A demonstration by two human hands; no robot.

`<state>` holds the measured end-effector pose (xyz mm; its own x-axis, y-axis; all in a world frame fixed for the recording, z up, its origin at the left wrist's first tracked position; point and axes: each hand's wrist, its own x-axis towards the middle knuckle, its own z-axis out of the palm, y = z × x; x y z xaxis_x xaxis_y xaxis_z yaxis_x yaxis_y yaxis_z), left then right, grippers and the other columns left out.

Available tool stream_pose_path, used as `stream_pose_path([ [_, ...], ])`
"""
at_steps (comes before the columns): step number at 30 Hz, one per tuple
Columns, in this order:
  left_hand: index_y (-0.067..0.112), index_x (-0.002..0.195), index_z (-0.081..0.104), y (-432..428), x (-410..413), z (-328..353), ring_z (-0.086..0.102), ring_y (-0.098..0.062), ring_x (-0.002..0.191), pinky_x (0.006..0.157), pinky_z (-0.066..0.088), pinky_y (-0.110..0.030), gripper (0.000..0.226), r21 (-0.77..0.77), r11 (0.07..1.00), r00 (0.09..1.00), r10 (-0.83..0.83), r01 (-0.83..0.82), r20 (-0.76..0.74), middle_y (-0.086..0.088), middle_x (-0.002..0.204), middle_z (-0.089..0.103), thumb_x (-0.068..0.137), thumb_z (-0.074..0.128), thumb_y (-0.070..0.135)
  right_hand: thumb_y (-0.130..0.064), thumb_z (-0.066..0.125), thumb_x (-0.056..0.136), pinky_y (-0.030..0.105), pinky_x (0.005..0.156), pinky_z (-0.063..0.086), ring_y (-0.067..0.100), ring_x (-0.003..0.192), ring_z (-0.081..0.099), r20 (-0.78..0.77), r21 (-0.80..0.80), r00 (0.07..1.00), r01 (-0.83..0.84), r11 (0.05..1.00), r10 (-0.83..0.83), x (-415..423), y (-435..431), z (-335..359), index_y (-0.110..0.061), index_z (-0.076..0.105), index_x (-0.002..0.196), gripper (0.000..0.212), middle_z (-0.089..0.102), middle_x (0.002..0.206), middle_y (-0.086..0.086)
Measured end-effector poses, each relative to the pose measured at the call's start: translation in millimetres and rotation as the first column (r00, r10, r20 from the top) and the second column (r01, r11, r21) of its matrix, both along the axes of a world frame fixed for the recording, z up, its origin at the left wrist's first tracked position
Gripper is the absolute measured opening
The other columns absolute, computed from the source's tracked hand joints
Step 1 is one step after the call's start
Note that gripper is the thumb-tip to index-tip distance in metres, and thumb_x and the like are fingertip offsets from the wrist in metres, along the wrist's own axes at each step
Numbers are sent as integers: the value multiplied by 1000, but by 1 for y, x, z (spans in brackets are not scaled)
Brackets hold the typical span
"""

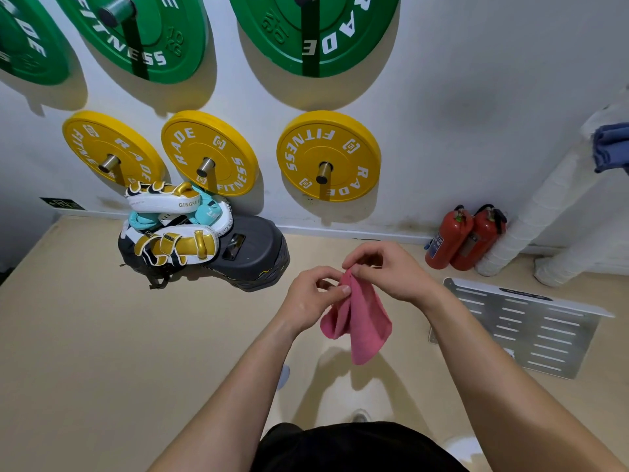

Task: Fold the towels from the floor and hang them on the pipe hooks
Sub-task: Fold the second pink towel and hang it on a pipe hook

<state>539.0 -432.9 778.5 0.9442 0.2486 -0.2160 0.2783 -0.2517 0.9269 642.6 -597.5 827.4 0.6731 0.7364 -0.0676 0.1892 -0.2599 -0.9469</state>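
The pink towel hangs mid-air above the floor, its top corners pinched between left hand and right hand, both grips closed on it, likely aligning edges for a fold. A blue towel hangs far right on the pipe.

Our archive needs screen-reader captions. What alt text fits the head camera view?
Two bare hands, left hand and right hand, pinch the top edge of a small pink towel hanging above a beige floor. Behind, yellow weight plates hang on a white wall, beside two red fire extinguishers and a white pipe.
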Motion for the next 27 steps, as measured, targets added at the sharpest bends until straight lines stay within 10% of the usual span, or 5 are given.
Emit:
stream_pose_path([
  [7,21,83,71,-2,-8,-15,56,-9,67,68,45,-20,10,4,1000,999,-20,20,-48,7,72,66,85,76,13,-3,63,90,21,74,49,7,79,62,61,24,997,47,999,-48,19,-6,26,-24,75,85,25,72,85,-9],
  [17,26,90,76,7,-24,-33,67,-9,80,84,54,-32,21,101,993,995,74,-68,-60,7,80,75,91,61,11,-4,62,92,35,75,50,10,78,62,99,41,989,102,994,-105,38,-17,43,-26,75,85,26,70,79,-12],
  [27,37,113,51,-14,12,-43,55,-12,65,67,49,-37,37,237,943,971,239,-232,-1,6,79,60,85,73,33,-1,62,92,31,74,48,7,72,59,57,68,998,23,997,-27,34,-15,62,-21,75,86,24,67,68,-17],
])
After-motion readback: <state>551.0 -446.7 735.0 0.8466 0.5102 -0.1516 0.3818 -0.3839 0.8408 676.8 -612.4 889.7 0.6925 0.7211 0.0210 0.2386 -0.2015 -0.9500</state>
